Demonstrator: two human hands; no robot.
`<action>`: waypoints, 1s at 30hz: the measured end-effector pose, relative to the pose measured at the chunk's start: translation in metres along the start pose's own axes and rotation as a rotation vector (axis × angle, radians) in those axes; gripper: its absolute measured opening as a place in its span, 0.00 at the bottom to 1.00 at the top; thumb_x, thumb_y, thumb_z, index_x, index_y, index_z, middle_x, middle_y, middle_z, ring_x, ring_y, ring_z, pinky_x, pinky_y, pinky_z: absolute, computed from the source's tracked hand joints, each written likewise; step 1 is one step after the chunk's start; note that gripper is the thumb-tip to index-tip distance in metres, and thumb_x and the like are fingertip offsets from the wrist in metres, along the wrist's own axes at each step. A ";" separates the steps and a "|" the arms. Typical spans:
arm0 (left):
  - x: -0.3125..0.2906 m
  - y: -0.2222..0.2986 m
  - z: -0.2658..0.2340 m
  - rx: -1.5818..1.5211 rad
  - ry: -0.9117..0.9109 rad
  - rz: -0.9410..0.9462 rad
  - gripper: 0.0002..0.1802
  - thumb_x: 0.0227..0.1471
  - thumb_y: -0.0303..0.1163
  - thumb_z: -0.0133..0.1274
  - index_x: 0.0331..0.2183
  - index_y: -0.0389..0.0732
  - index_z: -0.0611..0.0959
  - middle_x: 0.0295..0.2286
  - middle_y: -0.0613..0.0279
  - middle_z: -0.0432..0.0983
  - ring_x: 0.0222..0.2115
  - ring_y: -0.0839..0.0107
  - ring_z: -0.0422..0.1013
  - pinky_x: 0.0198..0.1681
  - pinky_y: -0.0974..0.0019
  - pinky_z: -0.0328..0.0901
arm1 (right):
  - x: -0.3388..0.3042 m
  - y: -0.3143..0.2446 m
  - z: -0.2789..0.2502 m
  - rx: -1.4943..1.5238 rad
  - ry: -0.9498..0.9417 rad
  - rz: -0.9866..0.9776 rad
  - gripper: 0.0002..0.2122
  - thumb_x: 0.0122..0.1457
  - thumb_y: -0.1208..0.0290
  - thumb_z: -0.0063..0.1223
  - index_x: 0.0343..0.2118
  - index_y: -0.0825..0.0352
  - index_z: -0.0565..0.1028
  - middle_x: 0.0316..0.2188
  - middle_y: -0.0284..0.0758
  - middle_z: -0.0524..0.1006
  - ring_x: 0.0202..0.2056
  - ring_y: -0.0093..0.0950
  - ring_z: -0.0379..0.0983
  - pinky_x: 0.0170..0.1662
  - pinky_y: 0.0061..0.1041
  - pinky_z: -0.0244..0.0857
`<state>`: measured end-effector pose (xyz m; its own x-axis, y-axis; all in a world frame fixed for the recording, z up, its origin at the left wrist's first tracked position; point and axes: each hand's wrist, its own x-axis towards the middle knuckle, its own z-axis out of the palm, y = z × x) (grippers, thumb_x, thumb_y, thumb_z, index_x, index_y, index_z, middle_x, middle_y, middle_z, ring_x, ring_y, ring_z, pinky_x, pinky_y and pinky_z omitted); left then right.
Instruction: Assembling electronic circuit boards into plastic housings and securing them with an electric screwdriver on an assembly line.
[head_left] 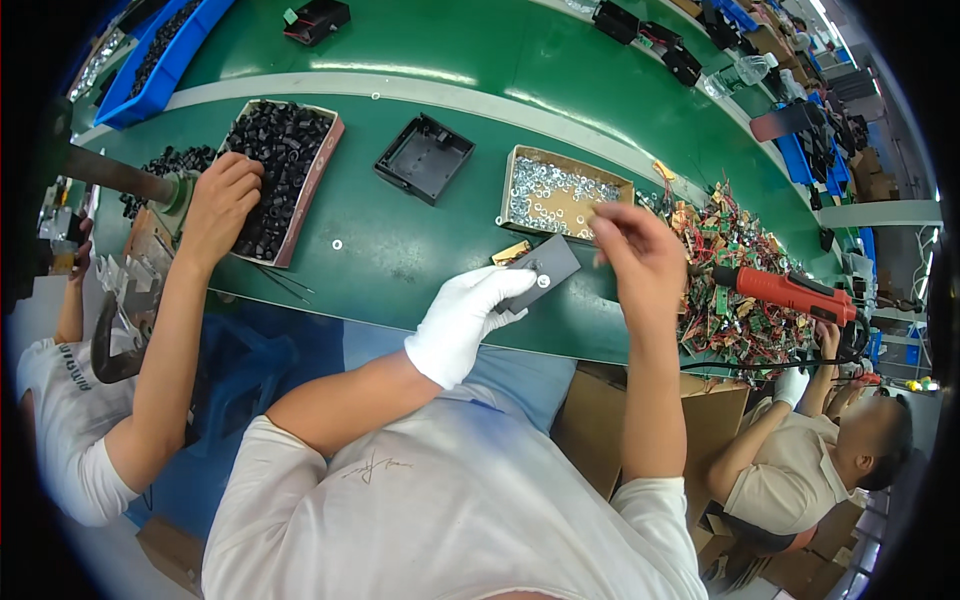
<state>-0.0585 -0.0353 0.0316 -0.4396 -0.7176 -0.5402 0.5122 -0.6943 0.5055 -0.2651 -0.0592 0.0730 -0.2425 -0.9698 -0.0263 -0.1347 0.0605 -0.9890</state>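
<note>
Case [562, 262]: dark grey, tilted over the near side of the bench [390, 275], just near of the tray [548, 212] of rings.
Left hand [462, 317]: gloved, closed around the case's left end, thumb on its upper face beside a small shiny ring [543, 281].
Right hand [648, 250]: bare, at the tray's near right corner; fingers curled, thumb and forefinger only narrowly apart. Whether a ring sits between them, I cannot tell.
Step on the case: looks like placing rings, one already lying on its face.
Next ring: would call for a fine pinch, with the case kept steady so the first doesn't slide off.
Screwdriver [785, 291]: red, to the right, over the boards [722, 240], untouched by either hand.
</note>
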 end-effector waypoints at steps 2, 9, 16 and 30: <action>0.001 -0.001 -0.001 0.005 0.006 -0.003 0.12 0.63 0.31 0.56 0.45 0.36 0.86 0.42 0.57 0.83 0.45 0.70 0.75 0.55 0.63 0.68 | -0.031 -0.013 -0.004 0.040 -0.117 -0.062 0.09 0.58 0.85 0.62 0.42 0.72 0.84 0.38 0.34 0.83 0.33 0.21 0.75 0.36 0.18 0.71; 0.003 -0.008 0.002 0.098 -0.017 0.020 0.11 0.63 0.32 0.56 0.43 0.37 0.86 0.40 0.60 0.83 0.41 0.73 0.75 0.53 0.69 0.68 | -0.060 0.003 0.009 -0.220 -0.133 -0.229 0.08 0.56 0.84 0.65 0.39 0.69 0.85 0.36 0.33 0.81 0.33 0.22 0.73 0.36 0.20 0.68; 0.000 -0.010 0.004 0.141 -0.006 0.045 0.11 0.62 0.31 0.56 0.43 0.37 0.86 0.38 0.62 0.82 0.39 0.75 0.75 0.50 0.72 0.68 | -0.060 0.003 0.007 -0.641 -0.082 -0.591 0.09 0.52 0.80 0.70 0.37 0.67 0.85 0.32 0.31 0.79 0.30 0.24 0.70 0.33 0.22 0.66; 0.002 -0.014 0.007 0.134 -0.039 0.078 0.11 0.60 0.32 0.59 0.40 0.37 0.89 0.34 0.66 0.83 0.36 0.79 0.73 0.42 0.77 0.65 | -0.072 0.004 0.003 -0.509 -0.045 -0.379 0.14 0.50 0.78 0.73 0.40 0.64 0.86 0.31 0.26 0.81 0.27 0.22 0.69 0.31 0.22 0.65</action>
<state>-0.0715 -0.0279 0.0279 -0.4314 -0.7696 -0.4707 0.4441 -0.6354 0.6318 -0.2455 0.0105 0.0704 -0.0493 -0.9541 0.2954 -0.6454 -0.1953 -0.7384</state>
